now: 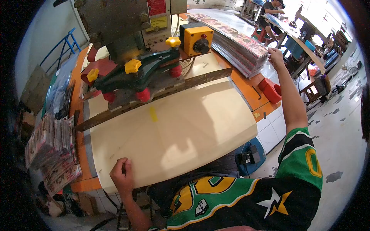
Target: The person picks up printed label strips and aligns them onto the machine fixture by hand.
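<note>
A wide cream sheet covers the worktop in front of me, with a short yellow strip on it. My left hand is at the sheet's near left edge, fingers curled in, nothing visible in them. Out to the right, my right hand is at the near corner of a tall stack of printed sheets. Its fingers are closed at the top printed sheet's corner; how much they grip is partly hidden. A long metal bar lies across the cream sheet's far side, beneath the machine.
The machine's dark green bracket has yellow knobs and red feet. A yellow control box stands behind. A red tape dispenser sits by the right edge. Packed printed bundles stand at left. Another person sits far back.
</note>
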Tool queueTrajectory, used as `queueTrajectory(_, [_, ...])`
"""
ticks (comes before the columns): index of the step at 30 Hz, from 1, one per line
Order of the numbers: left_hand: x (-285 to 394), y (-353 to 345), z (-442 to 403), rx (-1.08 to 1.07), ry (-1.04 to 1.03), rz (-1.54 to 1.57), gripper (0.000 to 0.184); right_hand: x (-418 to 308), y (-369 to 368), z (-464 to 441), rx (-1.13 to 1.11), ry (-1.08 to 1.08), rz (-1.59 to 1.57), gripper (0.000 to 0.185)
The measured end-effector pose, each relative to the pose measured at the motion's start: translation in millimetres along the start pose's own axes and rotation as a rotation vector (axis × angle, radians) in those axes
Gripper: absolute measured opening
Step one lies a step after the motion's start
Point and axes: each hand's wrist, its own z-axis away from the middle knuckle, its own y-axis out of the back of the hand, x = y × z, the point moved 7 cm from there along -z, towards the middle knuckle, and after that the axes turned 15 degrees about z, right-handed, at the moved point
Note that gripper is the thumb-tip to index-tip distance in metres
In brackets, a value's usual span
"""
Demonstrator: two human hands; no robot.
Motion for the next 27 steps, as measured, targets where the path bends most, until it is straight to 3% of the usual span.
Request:
queueTrajectory(3, [1, 0, 0, -0.012, 0.032, -0.026, 0.02, -10, 0, 6, 0.025, 0.048, 0.007, 0.03])
queueTrajectory(7, [2, 1, -1, -0.003, 0.024, -0.005, 0.021, -23, 3, 26, 0.098, -0.019, -0.243, 0.024])
queueTrajectory(9, [0, 0, -2, -0.019, 0.054, -0.011, 0.021, -22, -10, 33, -0.077, -0.135, -0.536, 0.02])
queueTrajectory(16, [0, 0, -2, -0.013, 0.055, 0.022, 0.022, -5, -15, 42, -0.239, -0.226, -0.678, 0.021])
queueTrajectory(19, [1, 0, -2, -0.011, 0.043, 0.004, 0.022, -1, 17, 47, 0.014, -0.088, -0.879, 0.029])
queueTrajectory(21, [0, 0, -2, -0.022, 0.044, 0.014, 0.023, 4, 68, 58, 0.163, 0.185, -0.753, 0.023])
queueTrajectory(25, [6, -2, -4, -0.031, 0.014, 0.008, 0.023, 9, 131, 104, 0.316, 0.331, -0.614, 0.024])
queueTrajectory(27, [4, -2, -4, -0.041, 0.059, 0.008, 0.024, 5, 165, 138, 0.41, 0.259, -0.581, 0.026])
